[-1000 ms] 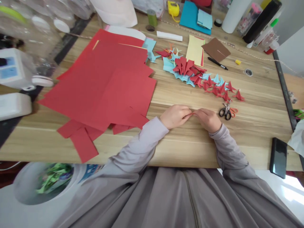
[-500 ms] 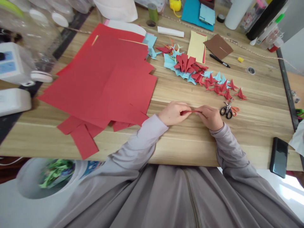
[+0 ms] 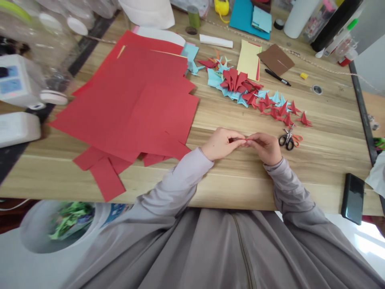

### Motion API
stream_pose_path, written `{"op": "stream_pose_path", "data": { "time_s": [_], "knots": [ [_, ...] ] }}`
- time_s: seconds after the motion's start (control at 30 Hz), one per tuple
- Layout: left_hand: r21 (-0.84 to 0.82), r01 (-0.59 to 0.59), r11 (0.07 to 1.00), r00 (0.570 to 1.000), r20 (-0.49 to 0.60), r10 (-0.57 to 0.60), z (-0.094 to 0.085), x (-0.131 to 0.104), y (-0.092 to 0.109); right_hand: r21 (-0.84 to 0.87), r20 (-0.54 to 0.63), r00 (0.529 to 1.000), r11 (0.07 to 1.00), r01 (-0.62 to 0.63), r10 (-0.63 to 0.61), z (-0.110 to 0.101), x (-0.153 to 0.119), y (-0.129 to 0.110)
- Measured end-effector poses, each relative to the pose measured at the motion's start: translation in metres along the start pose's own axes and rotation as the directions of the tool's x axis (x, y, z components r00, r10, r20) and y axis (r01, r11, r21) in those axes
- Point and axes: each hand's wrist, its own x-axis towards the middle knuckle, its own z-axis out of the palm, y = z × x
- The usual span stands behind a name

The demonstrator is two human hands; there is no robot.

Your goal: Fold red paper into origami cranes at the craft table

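My left hand [image 3: 221, 143] and my right hand [image 3: 265, 147] meet at the fingertips above the front of the wooden table [image 3: 240, 184]. Between them they pinch a small folded piece of red paper [image 3: 246, 139], mostly hidden by the fingers. Left of my hands lies a pile of large red paper sheets [image 3: 132, 96]. Beyond them runs a row of folded red cranes [image 3: 282, 109] and light blue cranes [image 3: 231, 94]. Scissors [image 3: 289, 139] with black handles, and an orange-handled pair, lie just right of my right hand.
A dark phone [image 3: 353, 198] rests at the front right edge. Yellow paper [image 3: 248, 60], brown paper [image 3: 276, 59] and a black pen [image 3: 278, 77] lie farther back. Plastic bottles [image 3: 45, 40] stand at the back left. A bin [image 3: 33, 230] is below the table's left front.
My fingertips have come together, and less of the red paper shows between them. My right hand has shifted slightly left.
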Motion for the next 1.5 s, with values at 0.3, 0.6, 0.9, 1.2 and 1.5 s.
{"op": "stream_pose_path", "data": {
  "time_s": [0.3,0.6,0.9,1.2,1.5],
  "knots": [
    [-0.214,0.128,0.968,0.992,0.016,-0.128,0.006,0.000,0.003,0.272,0.069,0.993,0.956,-0.108,0.093,0.001,0.000,0.002],
    [-0.163,0.102,0.981,0.995,0.028,-0.099,0.005,-0.001,0.003,0.266,0.100,0.991,0.957,-0.117,0.094,0.000,0.000,0.001],
    [-0.127,0.066,0.990,0.998,0.018,-0.065,0.006,0.000,-0.002,0.287,0.130,0.989,0.952,-0.103,0.068,-0.003,0.001,0.001],
    [0.057,-0.066,0.996,0.998,0.026,0.065,0.004,0.000,-0.004,0.213,0.070,0.995,0.973,-0.089,0.076,-0.004,0.002,0.001],
    [0.357,-0.129,0.925,0.991,0.011,0.134,-0.006,0.001,-0.004,-0.198,0.009,0.980,0.960,0.198,-0.200,-0.007,0.002,-0.001]
  ]
}}
